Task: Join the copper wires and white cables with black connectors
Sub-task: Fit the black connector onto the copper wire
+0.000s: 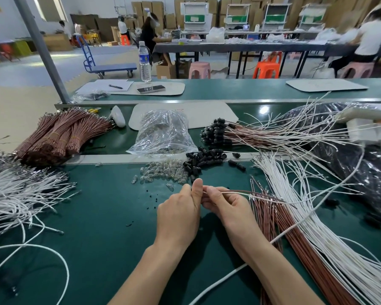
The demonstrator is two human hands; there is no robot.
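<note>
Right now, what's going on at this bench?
A person is mid-assembly over the green table. The left grip and right grip both pinch a copper wire and a white cable together at their near ends. No connector shows between them. Loose black connectors lie just beyond; finished sets are heaped farther back.

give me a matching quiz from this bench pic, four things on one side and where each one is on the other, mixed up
Things
1. water bottle
2. tied copper bundles
3. loose black connectors
4. wire pair

Places
A. heaped mid-bench beside the small clear bulbs
B. pinched between the left hand and the right hand
C. standing at the far edge, by the papers
D. stacked at the far left

Pairs: 1-C, 2-D, 3-A, 4-B
</note>
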